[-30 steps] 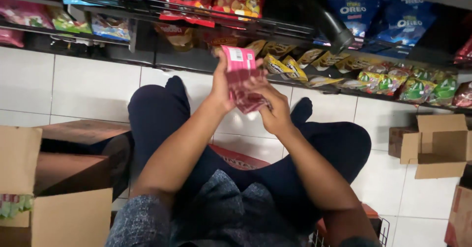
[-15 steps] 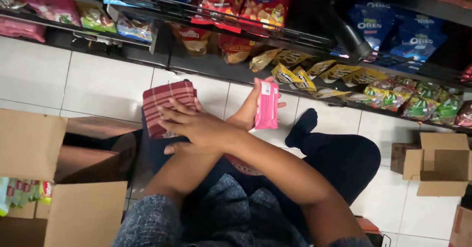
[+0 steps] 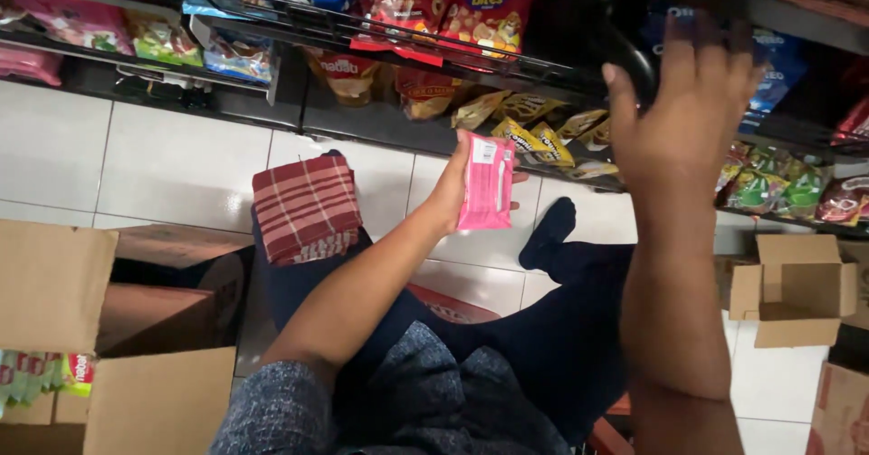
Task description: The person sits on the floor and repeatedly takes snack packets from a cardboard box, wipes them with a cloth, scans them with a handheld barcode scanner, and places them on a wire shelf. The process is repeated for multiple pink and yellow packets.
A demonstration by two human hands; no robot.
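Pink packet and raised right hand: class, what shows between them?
In the head view, between the pink packet in the left hand and the right hand lie yellow snack bags on the bottom shelf.

The single view comes from a camera worn on the person's head, looking steeply down over their dark-trousered lap to the white tiled floor (image 3: 172, 161) and tilted forward enough to take in the low black wire shelf of snack packets (image 3: 380, 34) beyond that floor. It sits close: the forearms fill the lower frame, an open brown cardboard box (image 3: 54, 292) lies left of the lap, and a smaller one (image 3: 797, 287) lies right.
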